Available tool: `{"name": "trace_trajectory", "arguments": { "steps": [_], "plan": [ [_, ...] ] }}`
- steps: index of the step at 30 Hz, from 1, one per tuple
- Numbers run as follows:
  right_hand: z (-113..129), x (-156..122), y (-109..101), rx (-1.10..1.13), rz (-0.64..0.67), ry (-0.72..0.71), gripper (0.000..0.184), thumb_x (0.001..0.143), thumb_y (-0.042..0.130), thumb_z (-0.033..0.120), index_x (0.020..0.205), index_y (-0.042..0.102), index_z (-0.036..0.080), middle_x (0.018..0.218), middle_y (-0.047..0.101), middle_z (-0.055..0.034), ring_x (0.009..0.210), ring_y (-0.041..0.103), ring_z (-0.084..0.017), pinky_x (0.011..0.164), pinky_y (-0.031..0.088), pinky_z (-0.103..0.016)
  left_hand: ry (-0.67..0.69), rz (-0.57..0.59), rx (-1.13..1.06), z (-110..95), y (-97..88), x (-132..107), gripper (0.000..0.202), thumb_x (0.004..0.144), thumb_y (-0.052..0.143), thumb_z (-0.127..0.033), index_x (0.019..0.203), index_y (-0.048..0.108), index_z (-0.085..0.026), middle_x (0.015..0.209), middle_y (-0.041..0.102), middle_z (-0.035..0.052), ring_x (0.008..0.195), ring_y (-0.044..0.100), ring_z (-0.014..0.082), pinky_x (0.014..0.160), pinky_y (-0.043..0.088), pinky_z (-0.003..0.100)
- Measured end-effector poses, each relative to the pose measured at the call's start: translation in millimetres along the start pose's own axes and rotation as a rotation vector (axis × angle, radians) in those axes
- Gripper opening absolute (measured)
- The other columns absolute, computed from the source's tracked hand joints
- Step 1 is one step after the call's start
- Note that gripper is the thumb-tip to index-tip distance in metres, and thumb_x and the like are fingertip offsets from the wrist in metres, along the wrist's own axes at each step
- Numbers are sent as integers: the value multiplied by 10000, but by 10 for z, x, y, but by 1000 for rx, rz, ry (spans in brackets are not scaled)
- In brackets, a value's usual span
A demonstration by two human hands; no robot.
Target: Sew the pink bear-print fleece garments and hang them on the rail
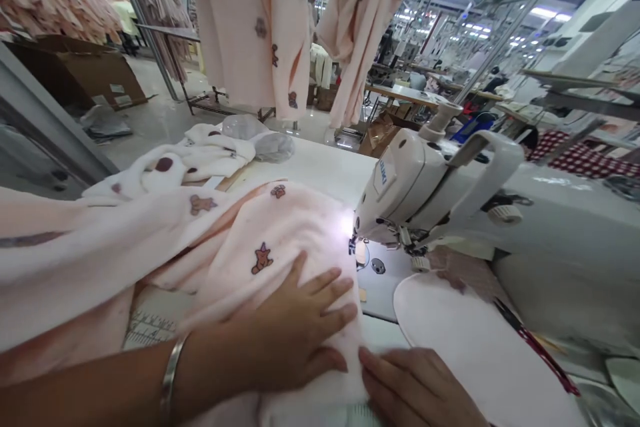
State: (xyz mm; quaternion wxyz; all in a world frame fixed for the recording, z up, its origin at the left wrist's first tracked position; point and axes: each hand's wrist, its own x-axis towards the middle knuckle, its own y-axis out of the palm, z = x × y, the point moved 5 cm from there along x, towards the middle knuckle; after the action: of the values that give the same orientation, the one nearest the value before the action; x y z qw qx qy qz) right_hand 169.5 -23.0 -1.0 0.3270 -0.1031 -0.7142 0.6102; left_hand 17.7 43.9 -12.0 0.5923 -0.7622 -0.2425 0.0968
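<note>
My left hand [295, 333] lies flat, fingers spread, on a pale pink fleece garment [240, 247] printed with small bears. A silver bangle sits on that wrist. My right hand [417, 390] rests at the garment's right edge near the bottom of the view, fingers together and stretched out against the fabric. The cloth runs up to the needle area [353, 247] of a white sewing machine [425, 180], whose lamp glares on the fleece. Part of my right hand is cut off by the frame.
A white oval fabric piece [475, 340] lies right of the needle plate. More white and pink fleece [200, 153] is heaped at the back of the table. Pink garments [255, 27] hang overhead; cardboard boxes [95, 73] and other workstations stand beyond.
</note>
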Motion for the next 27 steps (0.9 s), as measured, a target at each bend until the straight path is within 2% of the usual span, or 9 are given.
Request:
{"name": "trace_trajectory", "arguments": {
  "steps": [4, 10, 14, 20, 22, 24, 27],
  "plan": [
    [-157, 194, 50, 7, -47, 39, 234, 892, 419, 147, 959, 643, 142, 1075, 666, -58, 799, 577, -171, 663, 465, -308, 62, -15, 55, 328, -78, 158, 468, 910, 379, -484, 1292, 419, -217, 1386, 387, 114, 1280, 334, 270, 1063, 93, 542],
    [-505, 429, 198, -42, -81, 125, 198, 846, 469, 117, 927, 640, 177, 1036, 661, -57, 820, 537, -190, 671, 421, -312, 148, -46, 112, 722, -241, 441, 433, 884, 422, -497, 1183, 492, -193, 1308, 463, 102, 1172, 430, 255, 998, 271, 421],
    [-706, 503, 302, -103, -108, 217, 201, 847, 473, 137, 944, 641, 187, 880, 631, -88, 758, 543, -181, 682, 421, -321, 157, -48, 164, 978, -258, 637, 454, 872, 448, -508, 1191, 491, -187, 1321, 452, 90, 1163, 438, 257, 997, 283, 417],
    [-819, 507, 426, -129, -90, 221, 213, 865, 448, 152, 947, 644, 172, 777, 612, -73, 696, 554, -162, 634, 419, -287, 84, -57, 194, 1347, -245, 899, 489, 851, 477, -509, 1223, 480, -192, 1360, 422, 83, 1240, 365, 275, 1055, 219, 451],
    [-807, 521, 403, -121, -84, 227, 204, 868, 452, 162, 955, 636, 181, 783, 617, -63, 702, 565, -161, 631, 429, -283, 49, -61, 195, 1378, -277, 914, 464, 850, 494, -487, 1221, 481, -208, 1370, 416, 66, 1247, 360, 272, 1067, 190, 473],
    [-740, 553, 322, -103, -85, 230, 201, 874, 448, 165, 979, 618, 185, 805, 624, -55, 708, 577, -154, 652, 452, -286, 3, -65, 198, 1286, -290, 838, 454, 866, 480, -466, 1236, 466, -205, 1379, 403, 76, 1249, 362, 270, 1066, 181, 496],
    [-534, 602, 146, -22, -119, 201, 214, 879, 427, 147, 1020, 585, 178, 933, 641, -73, 838, 601, -163, 731, 494, -299, -97, -81, 213, 879, -191, 534, 502, 918, 351, -472, 1295, 408, -145, 1392, 357, 170, 1290, 294, 328, 1014, 180, 606]
  ]
}}
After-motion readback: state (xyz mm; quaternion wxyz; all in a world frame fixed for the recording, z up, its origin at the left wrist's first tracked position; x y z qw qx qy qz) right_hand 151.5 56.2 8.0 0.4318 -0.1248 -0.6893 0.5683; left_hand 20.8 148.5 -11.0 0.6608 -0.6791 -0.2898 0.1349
